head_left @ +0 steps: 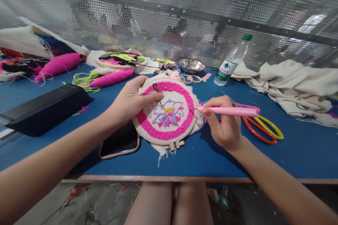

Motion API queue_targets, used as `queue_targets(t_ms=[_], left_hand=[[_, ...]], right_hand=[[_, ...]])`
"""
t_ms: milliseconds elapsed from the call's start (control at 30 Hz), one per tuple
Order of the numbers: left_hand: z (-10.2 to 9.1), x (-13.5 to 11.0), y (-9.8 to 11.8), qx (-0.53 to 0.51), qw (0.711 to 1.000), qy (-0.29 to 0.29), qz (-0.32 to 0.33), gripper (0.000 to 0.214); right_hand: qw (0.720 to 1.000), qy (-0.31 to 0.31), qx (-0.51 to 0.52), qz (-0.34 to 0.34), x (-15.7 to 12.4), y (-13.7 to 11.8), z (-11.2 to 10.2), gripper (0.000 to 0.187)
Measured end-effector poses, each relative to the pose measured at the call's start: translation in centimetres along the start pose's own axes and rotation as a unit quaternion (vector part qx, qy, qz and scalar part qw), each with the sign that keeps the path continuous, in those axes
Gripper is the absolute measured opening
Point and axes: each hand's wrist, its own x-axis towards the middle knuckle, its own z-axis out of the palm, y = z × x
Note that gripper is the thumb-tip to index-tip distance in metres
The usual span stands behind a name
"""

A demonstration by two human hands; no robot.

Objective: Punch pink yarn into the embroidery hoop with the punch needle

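My left hand grips the left side of a round embroidery hoop, thumb on top of the cloth and the other fingers behind the rim. The stretched white cloth carries a thick pink yarn ring around a purple flower with a yellow centre. In my right hand is a pink punch needle, held like a pen. Its metal tip meets the right part of the pink ring; how deep it sits I cannot tell. Pink yarn loops from the back end of its handle.
Scissors with red and yellow handles lie right of my right hand. A phone lies partly under the hoop. Behind are a water bottle, a metal bowl, pink yarn and another hoop. A black case stands left.
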Motion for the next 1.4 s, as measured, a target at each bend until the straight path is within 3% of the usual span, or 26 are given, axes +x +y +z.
queue_targets(t_ms=[500, 633, 733, 800, 1000, 1400], left_hand=[[-0.2, 0.0, 0.1, 0.050, 0.998, -0.001, 0.031, 0.027], [-0.4, 0.0, 0.4, 0.124, 0.988, 0.002, 0.095, 0.025], [-0.4, -0.1, 0.6, 0.144, 0.983, 0.000, 0.112, 0.025], [-0.2, -0.1, 0.6, 0.141, 0.985, 0.005, 0.103, 0.024], [0.4, -0.5, 0.6, 0.095, 0.993, 0.023, 0.067, 0.022], [0.1, -0.3, 0.3, 0.114, 0.991, 0.025, 0.070, 0.026]], right_hand=[[1.000, -0.023, 0.005, 0.008, 0.6, -0.2, 0.1, 0.012], [0.992, -0.102, -0.009, 0.072, 1.0, -0.3, 0.8, 0.018], [0.982, -0.170, -0.044, 0.065, 1.1, -0.5, 1.2, 0.021], [0.985, -0.155, -0.041, 0.055, 1.1, -0.5, 1.2, 0.019], [0.999, -0.022, 0.008, 0.036, 1.0, -0.7, 0.5, 0.014], [0.999, 0.016, -0.039, -0.009, 0.7, -0.6, -0.2, 0.010]])
